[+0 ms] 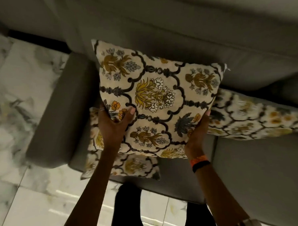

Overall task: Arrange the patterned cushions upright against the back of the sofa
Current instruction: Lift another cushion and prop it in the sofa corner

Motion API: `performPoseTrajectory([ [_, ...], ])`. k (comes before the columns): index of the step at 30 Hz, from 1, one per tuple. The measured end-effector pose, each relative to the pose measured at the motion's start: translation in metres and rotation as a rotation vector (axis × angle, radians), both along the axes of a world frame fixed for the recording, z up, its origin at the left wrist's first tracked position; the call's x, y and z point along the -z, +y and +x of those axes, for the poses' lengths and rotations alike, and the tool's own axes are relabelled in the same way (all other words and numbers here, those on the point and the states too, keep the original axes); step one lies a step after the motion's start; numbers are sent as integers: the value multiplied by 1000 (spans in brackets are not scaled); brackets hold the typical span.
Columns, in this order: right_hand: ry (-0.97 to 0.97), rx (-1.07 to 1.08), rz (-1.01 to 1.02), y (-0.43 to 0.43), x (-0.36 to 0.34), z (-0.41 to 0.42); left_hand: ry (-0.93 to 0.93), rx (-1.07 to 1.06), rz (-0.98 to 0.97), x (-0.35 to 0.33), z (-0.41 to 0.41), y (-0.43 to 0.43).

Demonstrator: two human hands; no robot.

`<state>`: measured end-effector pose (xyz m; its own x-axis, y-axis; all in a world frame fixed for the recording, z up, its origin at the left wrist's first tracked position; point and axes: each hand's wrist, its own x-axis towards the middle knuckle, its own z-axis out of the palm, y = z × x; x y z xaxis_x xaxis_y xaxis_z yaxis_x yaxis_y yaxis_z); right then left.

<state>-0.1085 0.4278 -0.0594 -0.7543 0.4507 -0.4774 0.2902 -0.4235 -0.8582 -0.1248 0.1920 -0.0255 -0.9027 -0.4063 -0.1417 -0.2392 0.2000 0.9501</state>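
The held cushion [159, 98] is gripped by its two lower side edges, top edge at 12 o'clock toward the sofa back [176, 43], apparently so it can be stood upright there. The left hand [114, 121] clamps the 8 o'clock edge, thumb across the printed face, fingers curled behind. The right hand [197, 133] is closed on the 4 o'clock edge, thumb up its side. A second cushion [123, 165] lies flat on the seat [258, 168] beneath, overhanging the front edge at 7 o'clock. A third cushion [257, 118] lies at 3 o'clock. The armrest [59, 116] bounds 9 o'clock. The backrest at 1 o'clock shows open room.
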Motion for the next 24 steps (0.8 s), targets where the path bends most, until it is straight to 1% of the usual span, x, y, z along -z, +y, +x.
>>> performPoseTrajectory([
  [3, 28, 124, 69, 90, -18, 21, 139, 95, -33, -33, -10, 92],
  [5, 16, 216, 86, 161, -34, 42, 215, 193, -79, -59, -12, 173],
  [9, 7, 418, -71, 317, -46, 83, 293, 458, -208, -95, -8, 344],
  [12, 14, 538, -132, 438, -31, 117, 354, 705, -352, -97, 0, 479],
  [15, -22, 581, -145, 526, -6, 153, 457, 892, -573, -96, 17, 597],
  [17, -68, 620, -201, 577, 19, 177, 517, 1020, -659, -86, 27, 669],
  [19, -134, 669, -285, 616, 42, 194, 565, 1142, -747, -71, 35, 726],
  [22, -121, 709, -452, 674, 77, 210, 658, 1278, -863, -44, 51, 806],
  [24, -116, 738, -527, 704, 97, 215, 683, 1342, -926, -29, 61, 847],
])
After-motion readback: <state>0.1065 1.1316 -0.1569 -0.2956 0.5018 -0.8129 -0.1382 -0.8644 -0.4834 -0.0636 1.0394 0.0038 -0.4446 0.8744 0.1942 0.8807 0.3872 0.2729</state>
